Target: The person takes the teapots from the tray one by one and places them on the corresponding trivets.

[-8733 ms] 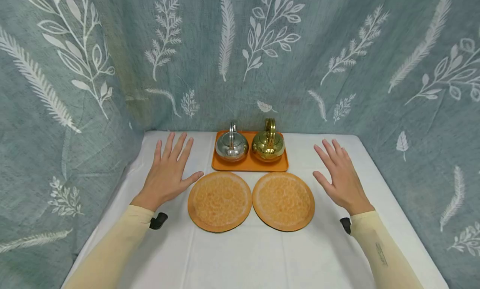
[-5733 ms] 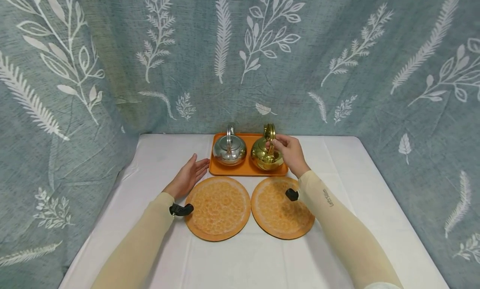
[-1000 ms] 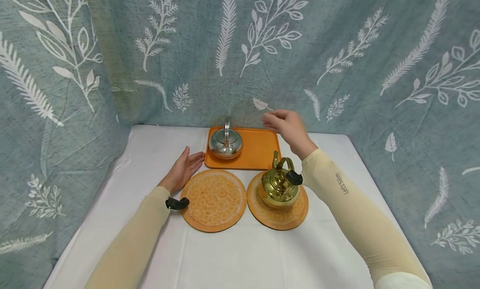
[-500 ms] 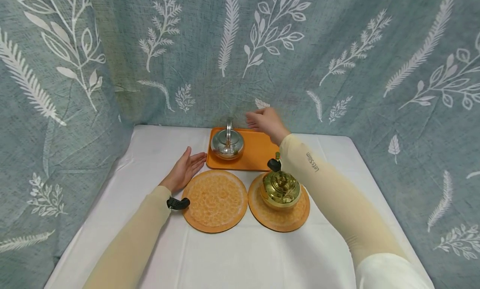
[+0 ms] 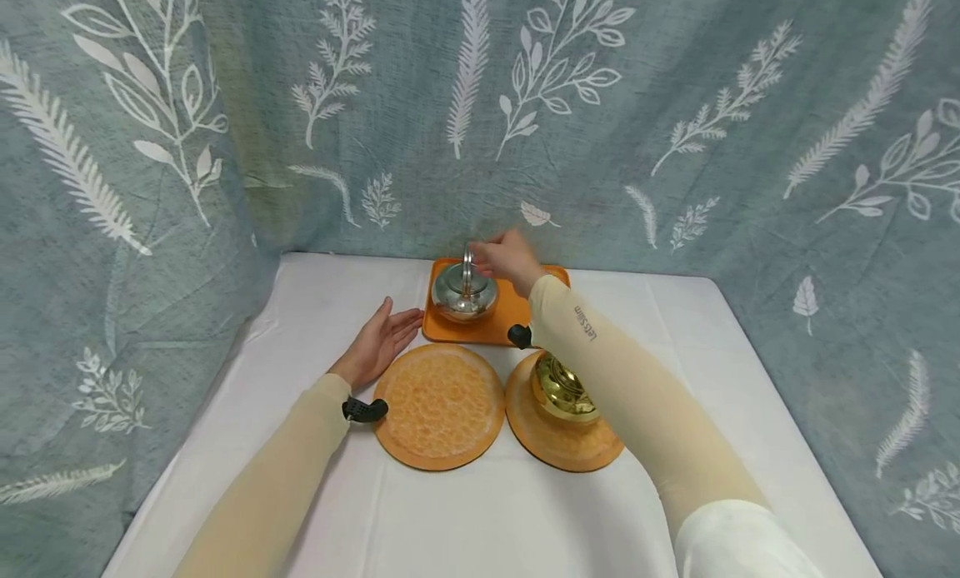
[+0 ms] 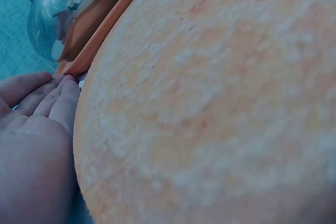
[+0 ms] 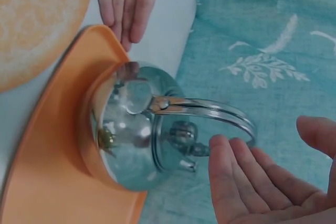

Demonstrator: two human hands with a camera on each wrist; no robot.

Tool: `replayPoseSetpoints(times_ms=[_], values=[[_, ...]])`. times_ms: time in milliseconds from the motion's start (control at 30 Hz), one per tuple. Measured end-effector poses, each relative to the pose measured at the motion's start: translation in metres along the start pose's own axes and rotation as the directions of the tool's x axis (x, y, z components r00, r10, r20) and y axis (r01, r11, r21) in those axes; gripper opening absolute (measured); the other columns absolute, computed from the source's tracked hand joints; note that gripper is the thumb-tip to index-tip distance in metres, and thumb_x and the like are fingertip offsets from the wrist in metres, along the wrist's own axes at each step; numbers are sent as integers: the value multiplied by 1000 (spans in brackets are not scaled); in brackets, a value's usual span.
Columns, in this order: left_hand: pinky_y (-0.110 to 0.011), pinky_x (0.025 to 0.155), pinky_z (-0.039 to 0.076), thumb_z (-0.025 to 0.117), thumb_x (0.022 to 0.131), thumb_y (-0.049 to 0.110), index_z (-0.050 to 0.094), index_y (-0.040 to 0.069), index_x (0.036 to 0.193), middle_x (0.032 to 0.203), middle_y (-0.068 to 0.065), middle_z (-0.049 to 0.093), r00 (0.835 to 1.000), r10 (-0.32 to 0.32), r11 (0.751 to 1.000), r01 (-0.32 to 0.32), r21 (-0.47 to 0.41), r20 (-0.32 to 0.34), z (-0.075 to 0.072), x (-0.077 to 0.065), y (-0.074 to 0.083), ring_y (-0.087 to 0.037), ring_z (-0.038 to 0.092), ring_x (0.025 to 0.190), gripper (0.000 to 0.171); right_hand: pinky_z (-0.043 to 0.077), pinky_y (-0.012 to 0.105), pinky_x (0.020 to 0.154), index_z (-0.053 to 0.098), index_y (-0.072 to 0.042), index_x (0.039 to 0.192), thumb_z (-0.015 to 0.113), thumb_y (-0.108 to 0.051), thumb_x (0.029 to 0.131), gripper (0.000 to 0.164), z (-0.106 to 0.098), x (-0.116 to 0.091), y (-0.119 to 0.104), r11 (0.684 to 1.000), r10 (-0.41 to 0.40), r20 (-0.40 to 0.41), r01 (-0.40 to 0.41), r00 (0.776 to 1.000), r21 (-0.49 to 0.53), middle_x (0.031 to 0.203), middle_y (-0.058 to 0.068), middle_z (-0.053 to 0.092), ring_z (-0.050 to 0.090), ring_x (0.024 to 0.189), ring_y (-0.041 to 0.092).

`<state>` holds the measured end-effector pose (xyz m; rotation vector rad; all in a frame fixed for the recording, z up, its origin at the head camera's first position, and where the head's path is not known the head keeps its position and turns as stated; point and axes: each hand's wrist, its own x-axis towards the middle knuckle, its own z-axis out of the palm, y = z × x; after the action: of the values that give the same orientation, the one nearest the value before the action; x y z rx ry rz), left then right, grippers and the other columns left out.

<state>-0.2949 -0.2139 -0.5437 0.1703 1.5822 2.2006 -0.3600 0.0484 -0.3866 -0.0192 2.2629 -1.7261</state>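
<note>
A silver kettle (image 5: 461, 303) with an arched handle stands on the left part of the orange tray (image 5: 491, 335). My right hand (image 5: 512, 260) is at its handle. In the right wrist view, the right fingers (image 7: 223, 169) are straight beside the handle's arch, with the thumb apart and nothing gripped. My left hand (image 5: 381, 341) rests by the tray's front left corner, fingers extended and fingertips touching its edge. A gold kettle (image 5: 558, 386) sits on the right round mat (image 5: 570, 457); my right forearm hides part of it, including its handle.
A second round mat (image 5: 438, 407), printed like a pizza or pancake, lies in front of the tray at left. White cloth (image 5: 465, 520) covers the table. A blue-green leaf-patterned curtain (image 5: 420, 128) stands behind and at both sides.
The gold kettle went from the tray's right side to the right mat and was released. Since then my right hand has moved left to the silver kettle's handle. The left hand stays by the tray.
</note>
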Motion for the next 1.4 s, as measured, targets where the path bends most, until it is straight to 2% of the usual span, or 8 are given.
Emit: replayPoseSetpoints(times_ms=[167, 367, 533, 800, 1400], values=[[-40, 134, 12, 30, 111, 73, 9, -9, 169, 178, -25, 9, 1000, 5, 1000, -5, 13, 16, 0, 0, 0, -32, 9, 166, 103, 58, 49, 106, 57, 15, 146, 70, -18, 110, 50, 4, 3, 6, 999, 29, -12, -29, 1000, 30, 130, 27, 71, 70, 119, 41], [-40, 134, 13, 31, 110, 73, 10, -9, 169, 178, -25, 10, 1000, 7, 1000, -7, 3, 4, 0, 0, 0, -32, 10, 166, 104, 58, 53, 106, 64, 12, 141, 70, -16, 109, 43, 6, 6, 11, 997, 58, 3, -58, 998, 47, 119, 24, 75, 73, 111, 39], [-40, 134, 14, 31, 111, 72, 11, -10, 169, 178, -25, 11, 1000, 4, 1000, -4, 1, 3, 0, 1, -1, -32, 10, 166, 103, 60, 49, 103, 67, 10, 137, 69, -13, 110, 36, 7, 8, 16, 995, 77, 3, -77, 997, 68, 111, 21, 76, 74, 99, 32], [-40, 134, 13, 29, 112, 69, 9, -11, 169, 178, -26, 9, 1000, 8, 1000, -8, -14, 2, -1, 3, -2, -33, 8, 166, 100, 62, 48, 100, 67, 11, 138, 64, -7, 111, 32, 8, 8, 19, 994, 56, 1, -56, 998, 99, 118, 26, 74, 74, 108, 38], [-39, 133, 16, 32, 111, 71, 10, -11, 169, 178, -26, 11, 1000, -3, 1000, 2, -12, -21, 0, 3, -1, -33, 11, 165, 103, 65, 49, 93, 68, 11, 136, 65, -5, 110, 31, 17, 4, 24, 994, -1, -35, 5, 999, 109, 110, 23, 75, 76, 92, 31]])
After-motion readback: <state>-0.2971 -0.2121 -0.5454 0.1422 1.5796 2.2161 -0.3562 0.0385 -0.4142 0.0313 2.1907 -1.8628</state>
